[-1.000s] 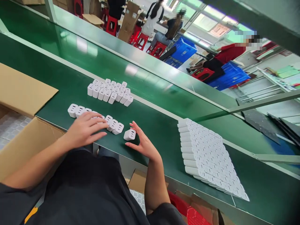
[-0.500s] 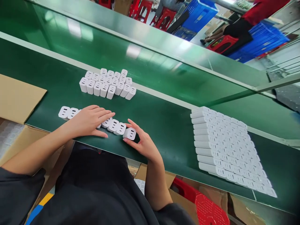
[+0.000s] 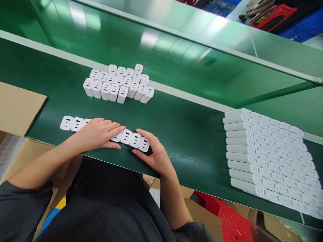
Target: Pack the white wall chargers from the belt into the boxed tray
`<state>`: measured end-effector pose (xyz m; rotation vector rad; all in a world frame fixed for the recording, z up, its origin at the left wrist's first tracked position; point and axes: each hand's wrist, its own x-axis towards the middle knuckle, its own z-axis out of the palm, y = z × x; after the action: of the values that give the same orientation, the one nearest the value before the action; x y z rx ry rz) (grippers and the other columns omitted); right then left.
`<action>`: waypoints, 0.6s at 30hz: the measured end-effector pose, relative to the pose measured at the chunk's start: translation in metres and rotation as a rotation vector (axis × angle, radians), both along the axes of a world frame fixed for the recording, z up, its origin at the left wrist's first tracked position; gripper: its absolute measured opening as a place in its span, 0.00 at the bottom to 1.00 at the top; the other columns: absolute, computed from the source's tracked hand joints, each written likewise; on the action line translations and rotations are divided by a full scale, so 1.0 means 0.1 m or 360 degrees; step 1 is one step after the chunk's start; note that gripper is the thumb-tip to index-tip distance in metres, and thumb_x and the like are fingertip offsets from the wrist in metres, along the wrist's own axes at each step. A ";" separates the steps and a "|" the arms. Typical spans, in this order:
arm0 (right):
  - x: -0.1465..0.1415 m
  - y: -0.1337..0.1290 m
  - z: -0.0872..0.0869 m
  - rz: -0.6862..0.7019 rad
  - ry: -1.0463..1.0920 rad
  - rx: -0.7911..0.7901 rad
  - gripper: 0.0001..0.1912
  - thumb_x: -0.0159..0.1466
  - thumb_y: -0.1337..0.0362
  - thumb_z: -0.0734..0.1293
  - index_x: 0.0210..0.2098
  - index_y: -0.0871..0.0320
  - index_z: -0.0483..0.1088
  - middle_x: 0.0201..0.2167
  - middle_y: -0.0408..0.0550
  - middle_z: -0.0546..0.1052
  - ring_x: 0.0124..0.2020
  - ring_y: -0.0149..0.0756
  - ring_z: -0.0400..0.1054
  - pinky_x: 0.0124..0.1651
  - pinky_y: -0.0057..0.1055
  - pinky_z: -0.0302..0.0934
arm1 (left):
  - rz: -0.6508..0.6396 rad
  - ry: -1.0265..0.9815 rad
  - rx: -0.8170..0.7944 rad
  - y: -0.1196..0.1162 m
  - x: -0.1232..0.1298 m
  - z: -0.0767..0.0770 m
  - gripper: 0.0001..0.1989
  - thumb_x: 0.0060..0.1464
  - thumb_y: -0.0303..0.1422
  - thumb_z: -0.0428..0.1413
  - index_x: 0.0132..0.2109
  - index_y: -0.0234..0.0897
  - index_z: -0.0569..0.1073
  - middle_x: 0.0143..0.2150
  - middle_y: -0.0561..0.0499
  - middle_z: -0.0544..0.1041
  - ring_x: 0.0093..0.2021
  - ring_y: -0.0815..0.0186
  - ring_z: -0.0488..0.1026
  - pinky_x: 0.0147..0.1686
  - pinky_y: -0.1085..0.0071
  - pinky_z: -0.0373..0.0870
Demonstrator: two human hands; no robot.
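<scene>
Two bare hands work a row of white blocks [image 3: 126, 136] on a green table [image 3: 191, 134], as I follow over my remote feed; the row, its slotted faces turned up, runs from 9 o'clock to between 7 and 8, close to the table's near edge; I count three blocks showing past one hand's wrist side and four beyond its fingertips. The left hand [image 3: 98, 134], toward 9 o'clock, lies across the middle of the row, fingers together and thumb along the near side; the blocks beneath are hidden from me, so I cannot fairly tell how firm that grip is. The right hand [image 3: 158, 156], at 6 o'clock, keeps a narrow grip curved about the end block [image 3: 144, 144], fingers on the far side and thumb on the near; that block touches its neighbour in the row. At 10 o'clock I see a cluster of white blocks [image 3: 114, 89], standing in uneven ranks, several leaning; between 3 and 4 sits a packed array of white blocks [image 3: 275, 164], in tight lines; a cardboard flap [image 3: 20, 107] juts in at 9; below the table edge, between 4 and 5, shows a red stool [image 3: 234, 220]; near 2, across the way, a co-worker's leg [image 3: 261, 9] appears.
</scene>
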<state>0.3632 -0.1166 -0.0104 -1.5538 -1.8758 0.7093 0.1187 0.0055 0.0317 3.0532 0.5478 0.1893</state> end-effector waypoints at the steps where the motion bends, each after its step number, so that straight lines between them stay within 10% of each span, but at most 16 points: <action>1: 0.00 0.00 -0.01 0.0014 0.0004 0.0019 0.36 0.64 0.56 0.69 0.68 0.36 0.51 0.63 0.43 0.67 0.63 0.48 0.62 0.62 0.51 0.62 | 0.0004 0.0016 -0.0009 0.00 -0.01 0.02 0.32 0.62 0.55 0.49 0.61 0.34 0.69 0.53 0.41 0.77 0.45 0.59 0.77 0.44 0.66 0.69; 18: -0.04 0.03 -0.05 0.0043 -0.0122 0.0224 0.35 0.67 0.58 0.67 0.69 0.36 0.50 0.61 0.46 0.69 0.58 0.49 0.68 0.58 0.49 0.66 | 0.0033 -0.0045 -0.0156 0.12 -0.18 0.04 0.26 0.61 0.51 0.53 0.56 0.36 0.73 0.50 0.45 0.80 0.42 0.60 0.79 0.39 0.68 0.69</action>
<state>0.3595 -0.1135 -0.0158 -1.4876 -1.9617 0.5236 0.1007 0.0177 0.0355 2.9468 0.5699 0.1998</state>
